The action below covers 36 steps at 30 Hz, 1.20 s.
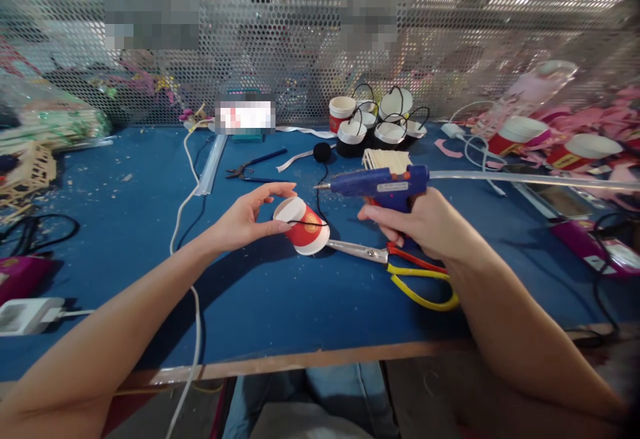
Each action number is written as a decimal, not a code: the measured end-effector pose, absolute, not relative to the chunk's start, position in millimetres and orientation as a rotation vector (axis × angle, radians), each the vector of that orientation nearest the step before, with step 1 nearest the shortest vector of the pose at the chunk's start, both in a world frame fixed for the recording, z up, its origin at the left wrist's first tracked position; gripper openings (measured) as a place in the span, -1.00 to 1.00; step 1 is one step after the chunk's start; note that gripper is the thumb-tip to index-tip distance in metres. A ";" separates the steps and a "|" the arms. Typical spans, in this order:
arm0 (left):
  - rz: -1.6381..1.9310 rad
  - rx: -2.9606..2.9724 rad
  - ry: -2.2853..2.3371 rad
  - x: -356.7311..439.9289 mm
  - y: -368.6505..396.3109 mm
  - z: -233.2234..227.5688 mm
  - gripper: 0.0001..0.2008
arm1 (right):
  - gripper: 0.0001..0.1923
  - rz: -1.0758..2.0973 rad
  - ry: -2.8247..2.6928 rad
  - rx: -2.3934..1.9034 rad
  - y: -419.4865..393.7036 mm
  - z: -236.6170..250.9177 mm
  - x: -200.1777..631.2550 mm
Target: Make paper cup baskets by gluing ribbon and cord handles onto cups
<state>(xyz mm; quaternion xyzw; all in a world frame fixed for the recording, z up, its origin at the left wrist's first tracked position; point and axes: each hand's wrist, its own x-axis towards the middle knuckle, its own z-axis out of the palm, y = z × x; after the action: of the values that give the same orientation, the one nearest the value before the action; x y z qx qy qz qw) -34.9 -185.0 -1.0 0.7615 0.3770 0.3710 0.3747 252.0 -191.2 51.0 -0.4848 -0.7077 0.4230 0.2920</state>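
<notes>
My left hand (pixel 249 216) holds a small red paper cup (pixel 303 224) tilted on its side just above the blue table (pixel 280 299), thumb and fingers around its base. A thin black cord (pixel 320 200) runs from the cup to a black pompom (pixel 322 152) farther back. My right hand (pixel 417 222) grips a blue glue gun (pixel 385 184), its metal tip pointing left toward the cup, a short gap away. A clear glue stick (pixel 530 179) sticks out of the gun's back to the right.
Yellow-handled scissors (pixel 400 269) lie under my right wrist. Several black-wrapped cups with wire handles (pixel 377 122) and a stack of wooden sticks (pixel 385 159) sit behind. Pliers (pixel 247 169), a white cable (pixel 190 199), red cups and pink scraps (pixel 550 139) at right, perforated metal screen behind.
</notes>
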 end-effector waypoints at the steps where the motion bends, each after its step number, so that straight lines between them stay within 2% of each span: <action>1: 0.954 1.955 0.966 -34.9 -185.0 -1.3 -0.45 | -0.80 1.151 -1.836 -1.269 -189.1 52.4 254.8; 6: 0.967 1.987 0.976 -34.5 -185.1 -1.9 -0.47 | -0.77 1.115 -1.638 -1.318 -181.3 58.0 265.9; 11: 0.953 1.967 0.974 -33.2 -185.8 -1.6 -0.45 | -0.71 1.115 -1.752 -1.341 -183.7 60.7 258.8; 18: 0.968 1.969 0.958 -33.1 -184.3 -3.4 -0.41 | -0.72 0.701 -1.996 -1.551 -183.2 60.0 251.5; 23: 0.963 1.963 0.950 -32.7 -185.3 -2.7 -0.41 | -0.73 0.883 -2.015 -1.456 -186.7 66.0 254.4; 31: 0.959 1.959 0.961 -31.2 -187.3 -0.9 -0.42 | -0.66 0.869 -1.831 -1.437 -163.9 58.5 264.9; 33: 0.955 1.959 0.975 -30.4 -188.1 0.5 -0.42 | -0.62 0.757 -1.808 -1.548 -152.3 60.4 272.9; 36: 0.939 1.970 0.998 -29.5 -189.2 1.9 -0.41 | -0.57 0.343 -1.872 -1.822 -130.3 61.6 286.9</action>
<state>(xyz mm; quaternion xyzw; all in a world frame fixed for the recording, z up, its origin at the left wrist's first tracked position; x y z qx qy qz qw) -29.5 -189.2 1.9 0.7652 0.3876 0.3648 0.3622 286.9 -130.3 61.6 -0.6695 -0.6878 0.1260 0.2508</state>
